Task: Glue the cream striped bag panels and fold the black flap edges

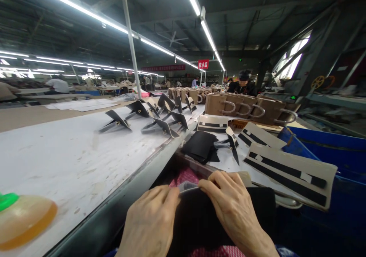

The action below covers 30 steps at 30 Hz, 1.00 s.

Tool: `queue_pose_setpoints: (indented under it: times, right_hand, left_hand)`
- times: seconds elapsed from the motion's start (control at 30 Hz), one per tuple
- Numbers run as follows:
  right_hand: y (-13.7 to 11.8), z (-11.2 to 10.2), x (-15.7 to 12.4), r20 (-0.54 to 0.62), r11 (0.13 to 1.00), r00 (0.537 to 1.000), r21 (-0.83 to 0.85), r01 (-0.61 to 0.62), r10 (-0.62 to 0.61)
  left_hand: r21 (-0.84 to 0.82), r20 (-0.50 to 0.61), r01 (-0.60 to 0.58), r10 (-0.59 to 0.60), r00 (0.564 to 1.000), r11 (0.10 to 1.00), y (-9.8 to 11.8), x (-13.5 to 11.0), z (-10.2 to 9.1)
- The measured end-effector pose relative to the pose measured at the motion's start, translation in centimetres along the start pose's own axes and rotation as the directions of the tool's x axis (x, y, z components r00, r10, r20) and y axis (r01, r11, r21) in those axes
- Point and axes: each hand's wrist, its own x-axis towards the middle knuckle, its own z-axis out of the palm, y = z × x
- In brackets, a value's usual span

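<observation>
My left hand (150, 219) and my right hand (233, 203) both grip the upper edge of a black sheet-like panel (200, 219) over my lap, fingers curled over it. The fingertips are hidden behind the edge. Just beyond the hands is red-checked cloth (185, 177). Right of them lie beige panels with black strips (288, 173), some black pieces (200, 144) and a folded piece with a small metal fitting (232, 144). Several black folded pieces (164, 125) stand on the white-covered table (71, 162).
At the left front sits a bottle of amber liquid with a green top (28, 219). A row of brown bags with wrapped handles (237, 106) stands ahead, with a person (244, 85) behind. Blue bins (337, 142) are on the right. The table edge (134, 181) runs close on my left.
</observation>
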Motion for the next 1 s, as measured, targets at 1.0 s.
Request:
queue_pose_setpoints:
  times: [1.0]
  right_hand:
    - [7.6, 0.2, -6.1, -0.022, 0.788, 0.882, 0.460, -0.410, 0.471]
  left_hand:
    - [-0.546, 0.149, 0.217, -0.161, 0.976, 0.809, -0.9, 1.1, 0.5]
